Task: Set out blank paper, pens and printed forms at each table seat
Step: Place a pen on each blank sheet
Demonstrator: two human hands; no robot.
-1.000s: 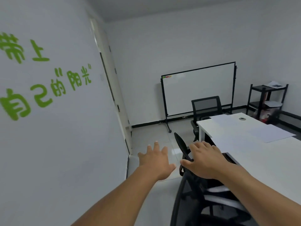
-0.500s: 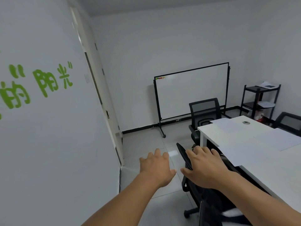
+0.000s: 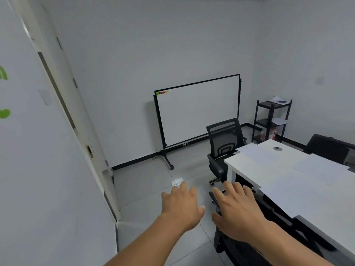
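On the white desk [image 3: 247,170] at right, several sheets lie flat at separate places: one sheet near the far corner [image 3: 259,153], one along the far side [image 3: 320,167], and one on the near side [image 3: 294,192] whose edge reaches the desk rim. Whether these are blank paper or printed forms cannot be told, as no print is legible. No pens are visible on the part of the desk shown. Judged from this layout, paper has been laid at some seats, while pens, and any second kind of sheet, appear not yet set out.

Both hands are extended forward, empty. Left hand [image 3: 181,205]: fingers straight and slightly spread, palm down, over the tiled floor, touching nothing. Right hand [image 3: 237,210]: fingers spread, palm down, over the top of a black chair back [image 3: 216,201] tucked against the desk; contact with the chair cannot be confirmed.

A second black mesh chair [image 3: 223,143] stands at the desk's far end, and a third [image 3: 326,149] on the far side. Beyond stand a whiteboard [image 3: 197,110] and a black shelf unit [image 3: 271,120] carrying what appear to be more papers, a likely supply for what remains.
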